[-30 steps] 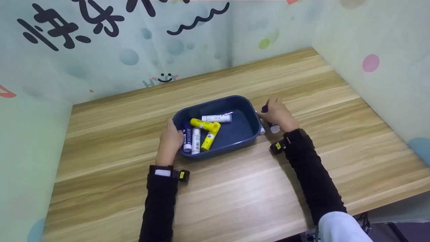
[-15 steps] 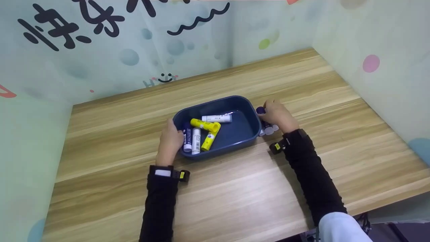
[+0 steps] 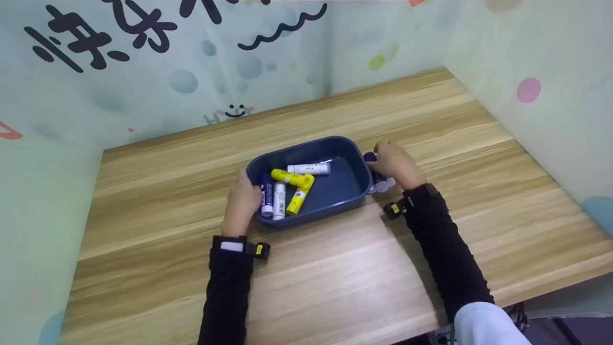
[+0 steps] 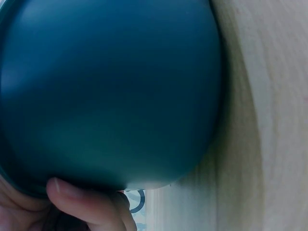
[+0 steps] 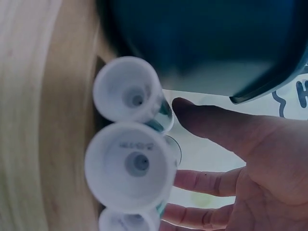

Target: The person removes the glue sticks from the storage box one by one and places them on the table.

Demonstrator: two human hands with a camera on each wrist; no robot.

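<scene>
A dark blue plastic box (image 3: 316, 215) stands on the wooden table. My left hand (image 3: 243, 199) grips its left end, fingers curled at the rim in the left wrist view. Inside lie a dark blue glue stick (image 3: 267, 195), white glue sticks (image 3: 279, 201) and yellow glue sticks (image 3: 298, 200), all toward the left and back. Outside the box's right end, my right hand (image 3: 395, 163) pinches a purple-capped glue stick (image 3: 380, 178). Its white base (image 5: 130, 166) sits between two other glue-stick bases, one above (image 5: 126, 89) and one below (image 5: 127, 221) in the right wrist view.
The wooden table (image 3: 335, 278) runs to a patterned wall (image 3: 287, 72) at the back and another wall (image 3: 531, 134) on the right. The box's right wall lies close beside the right hand.
My right hand has shifted slightly and the purple-capped glue stick has moved left, closer to the box and among the other glue sticks. The left hand and the box stay in place.
</scene>
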